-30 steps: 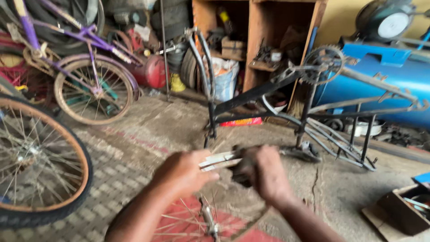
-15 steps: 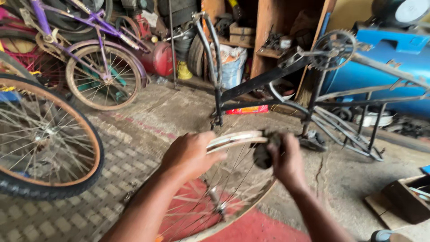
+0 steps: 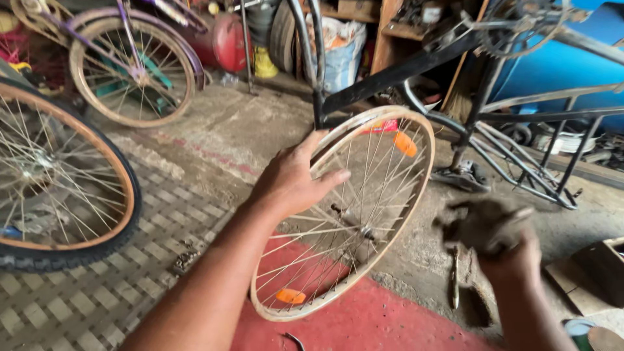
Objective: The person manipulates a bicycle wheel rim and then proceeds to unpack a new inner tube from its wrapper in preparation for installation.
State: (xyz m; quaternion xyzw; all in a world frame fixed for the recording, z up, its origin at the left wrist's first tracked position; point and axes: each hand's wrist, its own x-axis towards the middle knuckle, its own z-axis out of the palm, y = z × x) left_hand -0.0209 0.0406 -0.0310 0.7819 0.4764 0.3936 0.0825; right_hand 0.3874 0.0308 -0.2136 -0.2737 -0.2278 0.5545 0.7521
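A bare bicycle wheel rim (image 3: 416, 195) with silver spokes and orange reflectors stands tilted on the floor in front of me. My left hand (image 3: 292, 179) grips its upper left edge, thumb over the rim. My right hand (image 3: 500, 240) is off the wheel, to its right, closed on a dark dirty rag (image 3: 484, 221). The wheel's hub (image 3: 367, 232) sits between my two arms.
An upturned black bicycle frame (image 3: 468, 97) stands just behind the wheel. A tyred wheel (image 3: 58, 182) is at the left, a purple bicycle (image 3: 130, 58) behind it. A small tool (image 3: 455, 279) lies on the floor by the red patch. A blue tank (image 3: 572, 65) is at the right.
My right hand with the rag has come off the rim and dropped to the right. The wheel now shows fully, and my left hand still holds its edge.
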